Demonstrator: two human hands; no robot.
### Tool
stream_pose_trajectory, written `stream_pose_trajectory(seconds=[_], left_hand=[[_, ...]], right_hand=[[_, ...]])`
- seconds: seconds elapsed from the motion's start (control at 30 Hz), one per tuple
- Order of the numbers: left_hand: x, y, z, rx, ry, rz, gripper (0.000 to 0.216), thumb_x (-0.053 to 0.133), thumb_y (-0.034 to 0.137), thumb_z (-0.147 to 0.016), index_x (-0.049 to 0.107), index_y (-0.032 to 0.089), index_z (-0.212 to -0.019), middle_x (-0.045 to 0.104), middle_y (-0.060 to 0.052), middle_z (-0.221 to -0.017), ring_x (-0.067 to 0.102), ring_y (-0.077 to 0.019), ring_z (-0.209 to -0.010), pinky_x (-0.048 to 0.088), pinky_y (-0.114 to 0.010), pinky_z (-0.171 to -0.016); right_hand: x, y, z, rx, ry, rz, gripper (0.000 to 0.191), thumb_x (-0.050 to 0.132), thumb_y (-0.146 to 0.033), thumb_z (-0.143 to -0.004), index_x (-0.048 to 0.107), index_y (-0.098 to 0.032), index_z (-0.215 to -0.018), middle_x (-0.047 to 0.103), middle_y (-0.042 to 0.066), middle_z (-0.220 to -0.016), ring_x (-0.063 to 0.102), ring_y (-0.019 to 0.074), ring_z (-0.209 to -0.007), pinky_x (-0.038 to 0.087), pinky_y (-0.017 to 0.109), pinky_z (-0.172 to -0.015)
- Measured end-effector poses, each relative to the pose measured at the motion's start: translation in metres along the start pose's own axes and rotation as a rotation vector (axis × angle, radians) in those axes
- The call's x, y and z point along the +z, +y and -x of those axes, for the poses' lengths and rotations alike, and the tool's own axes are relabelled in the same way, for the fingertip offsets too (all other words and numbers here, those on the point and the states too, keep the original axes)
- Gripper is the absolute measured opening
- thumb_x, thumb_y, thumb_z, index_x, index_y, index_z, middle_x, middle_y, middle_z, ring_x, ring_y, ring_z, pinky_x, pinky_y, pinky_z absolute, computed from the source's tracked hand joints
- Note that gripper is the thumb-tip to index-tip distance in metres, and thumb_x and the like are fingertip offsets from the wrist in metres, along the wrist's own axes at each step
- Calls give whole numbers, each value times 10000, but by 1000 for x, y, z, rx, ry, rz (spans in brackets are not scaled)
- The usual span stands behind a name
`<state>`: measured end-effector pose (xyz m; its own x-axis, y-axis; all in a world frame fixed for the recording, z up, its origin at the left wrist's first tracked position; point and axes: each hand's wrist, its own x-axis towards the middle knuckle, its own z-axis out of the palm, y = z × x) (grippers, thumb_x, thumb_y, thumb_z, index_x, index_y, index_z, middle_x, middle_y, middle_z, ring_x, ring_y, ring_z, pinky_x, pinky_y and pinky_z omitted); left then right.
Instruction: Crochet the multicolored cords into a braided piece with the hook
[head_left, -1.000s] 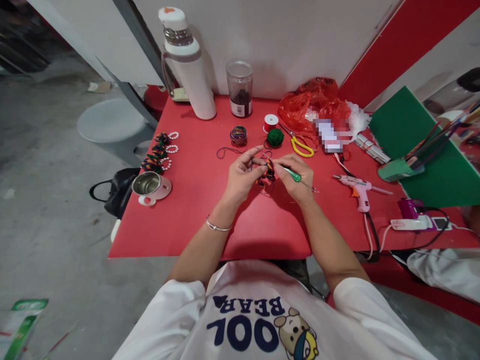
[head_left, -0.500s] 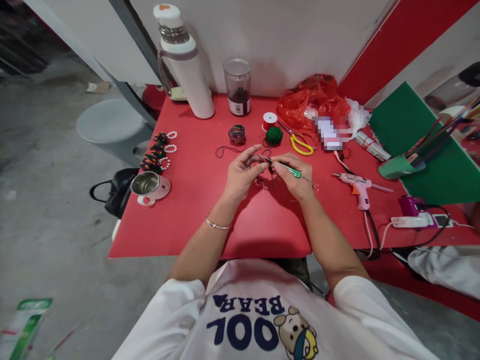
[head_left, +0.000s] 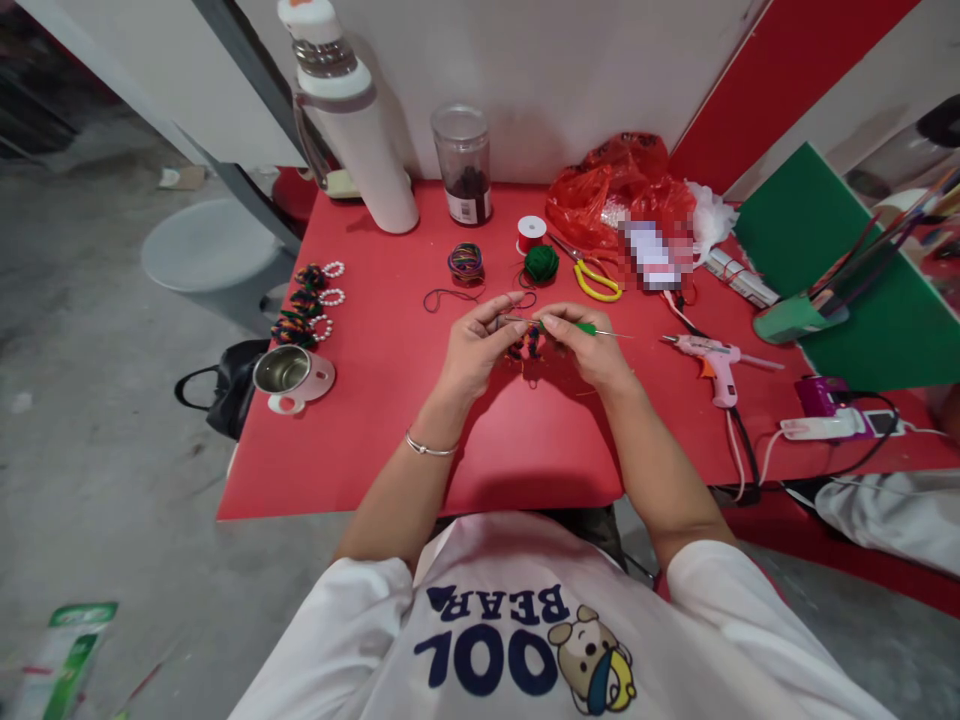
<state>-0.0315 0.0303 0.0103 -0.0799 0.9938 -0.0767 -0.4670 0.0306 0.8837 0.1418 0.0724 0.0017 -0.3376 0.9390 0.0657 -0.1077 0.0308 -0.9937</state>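
Note:
Both hands meet over the middle of the red table (head_left: 360, 420). My left hand (head_left: 474, 345) pinches a small multicoloured corded piece (head_left: 525, 345) that hangs between the hands. My right hand (head_left: 592, 348) grips a thin green-handled hook tool (head_left: 586, 328), its metal end pointing right and its tip at the piece. A dark loop of cord (head_left: 442, 296) lies just beyond my left hand. A rainbow cord coil (head_left: 466, 263), a green yarn ball (head_left: 541, 262) and a red-and-white spool (head_left: 531, 233) sit behind the hands.
Several finished pieces with pearl rings (head_left: 309, 300) line the left edge by a metal cup (head_left: 285, 370). A white flask (head_left: 349, 120), clear jar (head_left: 463, 165), red bag (head_left: 615, 190), yellow scissors (head_left: 596, 282), pink glue gun (head_left: 712, 360), power strip (head_left: 817, 428) and green board (head_left: 847, 270) stand around.
The hook tool has swung from slanting down-right to nearly level, and both hands have drawn slightly closer together on the piece. The view has tilted a little.

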Motion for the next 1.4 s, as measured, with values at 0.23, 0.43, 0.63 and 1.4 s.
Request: stream_pose_trajectory(seconds=[0.23,0.43,0.63,1.4], left_hand=[[0,-7,-1,49,91,-13,300,1005,295,-615,819,183,-823,779,-32,-794,697,-113,-694,565,-238,-688],[-1,-10,-4,82,178,10,281,1001,265,-612,817,183,-807,772,-25,-794,702,-120,-724,576,-268,-737],[0,-14,-7,132,227,24,276,1016,269,-594,791,182,-729,778,-31,-809,705,-126,-757,583,-259,-730],[7,-7,1,-61,272,105,279,978,259,-615,796,158,-802,684,14,-622,473,-35,-420,247,-176,-376]], right_hand=[[2,-4,1,125,-13,-105,368,870,-538,-748,792,-238,-946,717,-18,-794,574,93,-622,392,200,-472],[3,-5,-1,245,-53,-258,551,964,-420,-611,744,-248,-1086,783,20,-1041,692,139,-762,497,192,-455],[8,1,-1,266,-64,-226,625,975,-414,-619,710,-240,-1158,769,3,-991,715,144,-752,521,201,-446],[7,7,-3,217,-76,-335,617,974,-344,-618,720,-258,-1174,791,-3,-968,726,147,-820,616,260,-711]])
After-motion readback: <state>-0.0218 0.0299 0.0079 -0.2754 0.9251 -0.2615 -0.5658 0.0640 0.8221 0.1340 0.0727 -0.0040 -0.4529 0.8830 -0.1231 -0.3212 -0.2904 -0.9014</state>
